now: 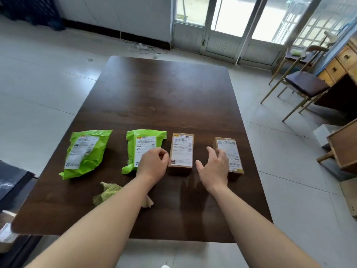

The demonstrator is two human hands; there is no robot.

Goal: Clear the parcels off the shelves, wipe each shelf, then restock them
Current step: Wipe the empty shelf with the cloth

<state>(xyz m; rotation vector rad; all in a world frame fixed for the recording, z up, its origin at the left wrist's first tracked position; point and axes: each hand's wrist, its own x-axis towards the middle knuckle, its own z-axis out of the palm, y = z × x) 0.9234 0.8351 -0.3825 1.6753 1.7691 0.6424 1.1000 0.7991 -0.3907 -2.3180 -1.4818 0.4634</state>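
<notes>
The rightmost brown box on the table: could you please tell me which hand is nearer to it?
Right. The right hand overlaps the left side of the rightmost brown box; the left hand is over the green parcel, beyond the other brown box.

Both bare forearms (108,215) stretched forward, left hand (152,165) curled inward, right hand (214,168) splayed with thumb out.

Green bags (85,151), brown boxes (181,149) in a row on dark table (164,93); left hand (152,165), right hand (214,167) over them.
</notes>
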